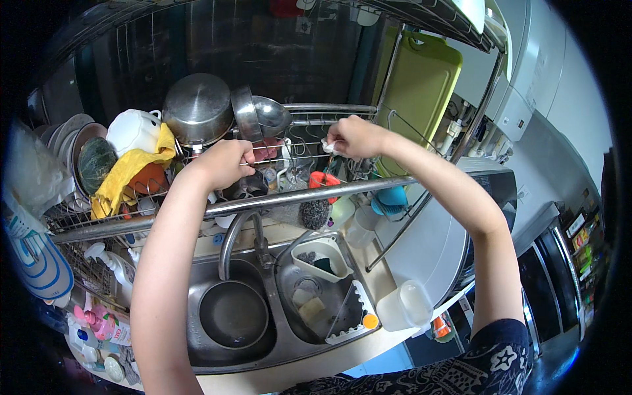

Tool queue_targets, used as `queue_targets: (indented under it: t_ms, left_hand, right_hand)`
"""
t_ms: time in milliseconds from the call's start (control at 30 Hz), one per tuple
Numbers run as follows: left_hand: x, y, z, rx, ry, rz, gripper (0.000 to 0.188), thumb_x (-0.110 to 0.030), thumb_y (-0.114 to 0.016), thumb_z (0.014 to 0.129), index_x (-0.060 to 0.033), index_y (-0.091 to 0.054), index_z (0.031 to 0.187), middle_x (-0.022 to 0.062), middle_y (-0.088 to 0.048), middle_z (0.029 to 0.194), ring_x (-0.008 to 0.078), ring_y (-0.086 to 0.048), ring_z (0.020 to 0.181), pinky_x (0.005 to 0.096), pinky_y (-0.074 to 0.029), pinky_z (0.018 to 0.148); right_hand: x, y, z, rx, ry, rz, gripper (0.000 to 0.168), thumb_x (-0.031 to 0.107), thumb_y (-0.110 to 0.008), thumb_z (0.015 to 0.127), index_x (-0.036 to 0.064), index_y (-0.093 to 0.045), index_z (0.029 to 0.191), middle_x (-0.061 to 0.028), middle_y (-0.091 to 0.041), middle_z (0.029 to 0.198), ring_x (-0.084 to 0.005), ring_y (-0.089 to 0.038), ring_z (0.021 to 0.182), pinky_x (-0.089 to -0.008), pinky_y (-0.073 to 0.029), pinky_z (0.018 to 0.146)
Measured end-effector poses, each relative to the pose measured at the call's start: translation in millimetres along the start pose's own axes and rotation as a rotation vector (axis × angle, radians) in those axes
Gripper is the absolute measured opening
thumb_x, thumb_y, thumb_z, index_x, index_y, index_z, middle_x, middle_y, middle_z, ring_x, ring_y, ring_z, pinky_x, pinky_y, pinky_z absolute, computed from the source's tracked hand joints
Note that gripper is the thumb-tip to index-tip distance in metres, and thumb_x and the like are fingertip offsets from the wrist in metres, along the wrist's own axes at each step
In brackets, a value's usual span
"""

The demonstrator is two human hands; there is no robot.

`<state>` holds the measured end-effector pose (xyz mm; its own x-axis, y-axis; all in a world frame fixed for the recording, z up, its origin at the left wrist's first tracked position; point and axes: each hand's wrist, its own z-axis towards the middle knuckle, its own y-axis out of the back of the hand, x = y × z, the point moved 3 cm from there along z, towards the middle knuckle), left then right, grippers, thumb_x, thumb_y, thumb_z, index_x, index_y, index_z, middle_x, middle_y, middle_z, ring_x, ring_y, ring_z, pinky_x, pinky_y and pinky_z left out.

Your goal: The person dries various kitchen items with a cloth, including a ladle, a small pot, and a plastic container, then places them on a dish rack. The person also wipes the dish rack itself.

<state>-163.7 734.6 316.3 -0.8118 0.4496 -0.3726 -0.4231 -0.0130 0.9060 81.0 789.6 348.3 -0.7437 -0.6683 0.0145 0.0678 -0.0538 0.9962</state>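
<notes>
My right hand [353, 137] pinches a small piece of white tissue or cloth [330, 146] at the wires of the metal dish rack [296, 196] above the sink. My left hand [229, 163] is on the rack's wires further left, fingers curled; what lies inside them is hidden. Behind my left hand stand an upturned steel pot [198, 107] and a steel ladle [270, 116]. Below my right hand hang a red-orange brush or scrubber [323, 180] and a dark scouring ball [314, 213].
Below, the double sink [286, 345] holds a round pan [234, 314] under the faucet [229, 244] and a white strainer basket [340, 269]. Plates [74, 128], a yellow cloth [123, 177] and a squash [98, 163] crowd the left. A green cutting board [429, 84] stands right.
</notes>
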Motion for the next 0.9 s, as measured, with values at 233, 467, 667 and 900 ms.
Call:
queue_targets:
  t_ms: [233,467,667,900]
  left_hand:
    - [3,-2,1,-0.014,0.027,0.005,0.019,-0.012,-0.07,0.075,-0.0021,-0.059,0.087,0.0132,-0.063,0.082,0.0277,-0.061,0.082,0.0349,-0.046,0.073]
    - [-1,0,-1,0.019,0.043,-0.023,0.018,-0.011,-0.069,0.076,-0.001,-0.058,0.088,0.013,-0.063,0.084,0.0254,-0.061,0.082,0.0345,-0.046,0.073]
    - [2,0,-2,0.008,0.025,-0.066,0.018,-0.011,-0.069,0.077,-0.001,-0.057,0.087,0.0122,-0.062,0.082,0.0252,-0.06,0.081,0.034,-0.046,0.073]
    - [4,-2,2,-0.011,0.003,-0.028,0.019,-0.01,-0.07,0.075,-0.0012,-0.057,0.087,0.0129,-0.062,0.08,0.0254,-0.061,0.078,0.0344,-0.046,0.071]
  right_hand:
    - [30,6,-31,0.077,0.095,0.16,0.013,0.011,-0.062,0.079,0.002,-0.063,0.088,-0.0151,-0.065,0.079,-0.028,-0.064,0.077,-0.0356,-0.049,0.068]
    - [43,-2,-26,0.192,0.205,0.23,0.015,0.009,-0.061,0.081,0.003,-0.066,0.094,-0.0125,-0.066,0.081,-0.023,-0.064,0.075,-0.0316,-0.048,0.066]
    - [39,6,-33,0.544,0.022,0.301,0.016,0.013,-0.061,0.085,0.003,-0.067,0.097,-0.0042,-0.067,0.081,-0.0109,-0.059,0.072,-0.0278,-0.046,0.065]
    - [51,-7,-5,0.08,0.119,-0.146,0.011,0.005,-0.058,0.075,0.001,-0.065,0.084,-0.0178,-0.064,0.076,-0.0319,-0.062,0.073,-0.0387,-0.049,0.071]
